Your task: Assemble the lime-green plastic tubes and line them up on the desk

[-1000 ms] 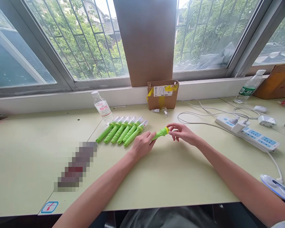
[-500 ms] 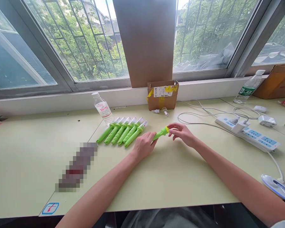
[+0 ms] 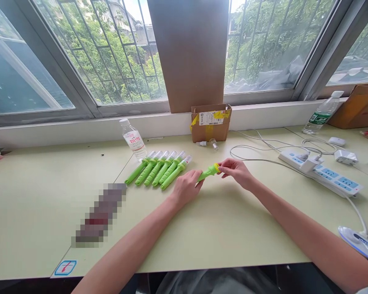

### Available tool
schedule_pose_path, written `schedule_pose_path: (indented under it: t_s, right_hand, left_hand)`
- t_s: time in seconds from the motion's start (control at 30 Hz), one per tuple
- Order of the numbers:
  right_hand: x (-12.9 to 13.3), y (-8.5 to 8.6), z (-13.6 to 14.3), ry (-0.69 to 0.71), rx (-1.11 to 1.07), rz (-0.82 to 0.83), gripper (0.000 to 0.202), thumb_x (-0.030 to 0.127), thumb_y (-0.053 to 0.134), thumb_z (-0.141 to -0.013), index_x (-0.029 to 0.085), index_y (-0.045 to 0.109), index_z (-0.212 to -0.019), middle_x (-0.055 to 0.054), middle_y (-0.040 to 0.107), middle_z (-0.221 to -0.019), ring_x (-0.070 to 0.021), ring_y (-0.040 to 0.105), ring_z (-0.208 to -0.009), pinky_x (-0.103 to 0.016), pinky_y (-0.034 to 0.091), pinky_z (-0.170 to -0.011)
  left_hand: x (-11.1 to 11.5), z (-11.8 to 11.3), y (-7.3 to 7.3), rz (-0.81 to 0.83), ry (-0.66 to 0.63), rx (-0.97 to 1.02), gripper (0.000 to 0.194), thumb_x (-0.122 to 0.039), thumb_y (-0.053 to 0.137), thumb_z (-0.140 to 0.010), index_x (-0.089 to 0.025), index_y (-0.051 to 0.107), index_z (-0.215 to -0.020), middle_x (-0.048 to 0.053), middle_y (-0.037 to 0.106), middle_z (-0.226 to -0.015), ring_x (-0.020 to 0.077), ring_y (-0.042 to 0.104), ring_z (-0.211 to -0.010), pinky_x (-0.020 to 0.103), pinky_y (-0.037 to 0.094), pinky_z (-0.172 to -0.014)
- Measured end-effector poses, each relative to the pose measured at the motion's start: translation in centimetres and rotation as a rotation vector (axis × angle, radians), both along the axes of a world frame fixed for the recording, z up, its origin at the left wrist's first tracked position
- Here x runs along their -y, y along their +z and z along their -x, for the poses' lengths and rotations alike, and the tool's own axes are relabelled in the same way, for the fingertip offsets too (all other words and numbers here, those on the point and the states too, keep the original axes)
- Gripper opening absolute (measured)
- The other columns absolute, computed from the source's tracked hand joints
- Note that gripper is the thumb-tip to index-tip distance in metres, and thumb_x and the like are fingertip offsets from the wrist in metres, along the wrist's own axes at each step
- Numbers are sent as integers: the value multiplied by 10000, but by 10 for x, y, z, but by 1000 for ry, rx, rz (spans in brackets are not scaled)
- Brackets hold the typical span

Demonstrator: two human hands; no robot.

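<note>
My left hand (image 3: 186, 188) is wrapped round the lower part of a green handle (image 3: 207, 174). At the handle's upper end is a yellow ring (image 3: 216, 168), which the fingertips of my right hand (image 3: 231, 170) pinch. Left of my hands, several green sticks with clear tops (image 3: 158, 168) lie side by side, slanting up to the right. A clear cap (image 3: 214, 144) and a small white piece (image 3: 201, 143) lie on the table beyond my hands.
Behind stand a small cardboard box (image 3: 210, 128) and a water bottle (image 3: 133, 141). To the right are a power strip (image 3: 320, 172), cables, a second bottle (image 3: 320, 114) and a larger box (image 3: 357, 107). A blurred dark object (image 3: 101, 214) lies at left.
The fingers of my right hand have closed onto the yellow ring, where they were spread beside it. My left hand keeps its hold on the handle.
</note>
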State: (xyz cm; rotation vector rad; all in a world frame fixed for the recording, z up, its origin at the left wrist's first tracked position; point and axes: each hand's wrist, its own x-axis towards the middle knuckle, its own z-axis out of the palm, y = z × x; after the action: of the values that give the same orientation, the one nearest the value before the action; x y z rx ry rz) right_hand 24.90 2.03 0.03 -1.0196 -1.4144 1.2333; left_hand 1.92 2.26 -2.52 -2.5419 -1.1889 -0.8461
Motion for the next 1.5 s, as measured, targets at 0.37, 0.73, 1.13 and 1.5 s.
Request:
schedule_pose_path:
  t_s: [0.37, 0.73, 1.13, 1.5]
  right_hand:
    - [0, -1, 0, -22, 14, 0, 342, 483, 746, -670, 179, 651, -793, -83, 700, -934, -192, 673, -720, -331, 541, -625]
    - [0, -2, 1, -26, 32, -22, 345, 488, 738, -676, 184, 640, -807, -76, 696, -912, -195, 671, -737, -329, 541, -628]
    - [1, 0, 2, -3, 87, -26, 395, 477, 702, -723, 194, 654, -995, -86, 680, -982, -187, 672, -716, -326, 548, -609]
    - [2, -3, 3, -11, 168, -79, 380, 481, 656, -769, 185, 628, -1006, -86, 684, -947, -186, 674, -694, -319, 546, -591]
  left_hand:
    - [0, -1, -1, 1, -6, 14, 183, -288, 474, -892, -200, 547, -1035, 41, 669, -852, 149, 620, -709, 237, 380, -527]
    - [-1, -1, -3, 2, 8, 10, 191, -297, 474, -891, -203, 561, -1033, 41, 666, -835, 147, 620, -700, 233, 373, -511]
    - [0, 0, -1, -45, -19, -18, 204, -313, 425, -929, -199, 566, -1022, 21, 622, -744, 133, 578, -652, 236, 330, -501]
    - [-2, 4, 0, -63, -69, -37, 233, -327, 422, -927, -190, 577, -1035, 17, 616, -719, 129, 574, -625, 235, 345, -498]
